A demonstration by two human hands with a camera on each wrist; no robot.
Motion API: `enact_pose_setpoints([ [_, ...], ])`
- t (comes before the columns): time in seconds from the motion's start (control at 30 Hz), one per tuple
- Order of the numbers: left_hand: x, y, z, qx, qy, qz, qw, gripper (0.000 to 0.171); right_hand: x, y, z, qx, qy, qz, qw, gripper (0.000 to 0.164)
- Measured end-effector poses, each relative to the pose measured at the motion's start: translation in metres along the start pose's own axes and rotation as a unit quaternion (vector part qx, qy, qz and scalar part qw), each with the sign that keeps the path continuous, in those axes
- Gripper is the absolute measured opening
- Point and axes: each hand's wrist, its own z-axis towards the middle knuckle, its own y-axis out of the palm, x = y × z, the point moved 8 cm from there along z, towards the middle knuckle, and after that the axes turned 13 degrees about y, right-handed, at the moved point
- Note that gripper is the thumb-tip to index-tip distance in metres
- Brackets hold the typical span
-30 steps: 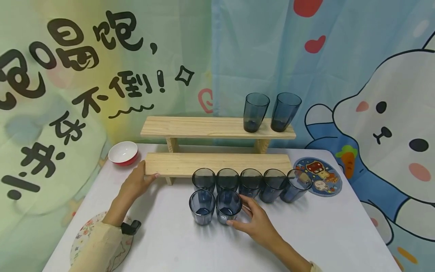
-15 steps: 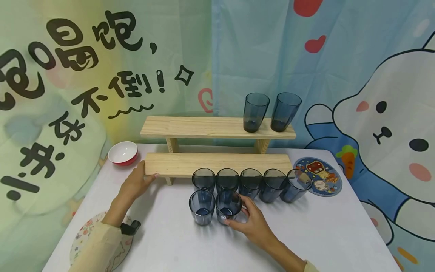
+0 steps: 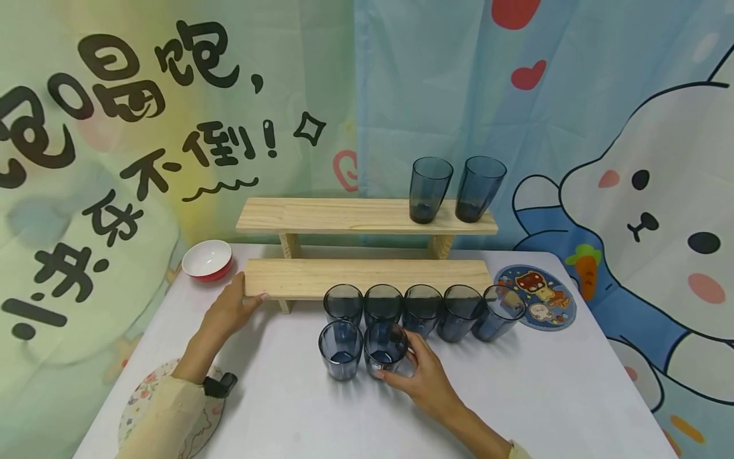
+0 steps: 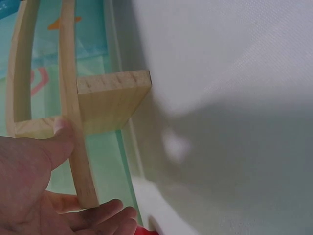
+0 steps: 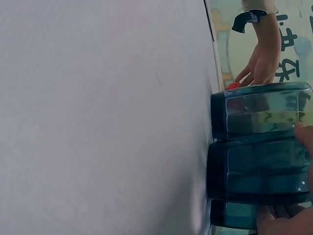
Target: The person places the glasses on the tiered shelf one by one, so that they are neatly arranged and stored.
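Observation:
My left hand (image 3: pixel 228 311) grips the left end of the lower plank of a two-tier wooden shelf (image 3: pixel 367 273). In the left wrist view its thumb (image 4: pixel 62 137) lies against the plank, and the other fingers reach round the plank's end. My right hand (image 3: pixel 427 379) holds a blue-tinted drinking glass (image 3: pixel 385 352) by its right side, with the thumb in front. That glass stands upright on the table, beside another blue glass (image 3: pixel 341 354). Behind the pair, a row of several similar glasses (image 3: pixel 423 312) stands before the shelf.
Two taller blue glasses (image 3: pixel 431 191) stand on the right of the upper plank. A red-and-white bowl (image 3: pixel 208 260) sits at the back left. One round blue mat (image 3: pixel 541 299) lies at the right, and a floral mat (image 3: pixel 143 395) is under the left forearm. A printed curtain (image 3: pixel 401 76) hangs behind.
Both hands stay where they were, apart from a slight shift of the right hand and forearm. The glasses and shelf keep their places.

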Motion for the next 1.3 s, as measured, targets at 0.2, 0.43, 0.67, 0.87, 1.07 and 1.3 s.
enact_pose_setpoints([
  [0.2,0.001,-0.001,0.001,-0.001,0.001,0.002,1.0000,0.087,-0.002,0.000,0.000,0.003,-0.009,0.002,1.000,0.086],
  [0.43,0.002,-0.001,0.002,0.003,0.007,0.002,1.0000,0.084,-0.004,0.000,0.001,0.015,-0.019,0.006,1.000,0.085],
  [0.67,0.001,-0.001,0.002,0.002,0.006,0.000,1.0000,0.084,-0.006,-0.001,0.000,0.013,-0.022,0.009,1.000,0.083],
  [0.87,0.000,0.000,0.001,0.001,0.004,-0.001,1.0000,0.084,-0.016,-0.008,-0.006,0.013,-0.015,0.014,1.000,0.079],
  [1.07,0.002,0.000,0.001,0.006,0.006,0.000,1.0000,0.082,-0.035,-0.016,-0.017,0.015,-0.029,0.013,0.999,0.075],
  [1.3,0.003,-0.002,0.001,0.008,0.010,0.004,0.9999,0.082,-0.075,-0.031,-0.024,0.009,-0.068,0.000,0.998,0.075],
])
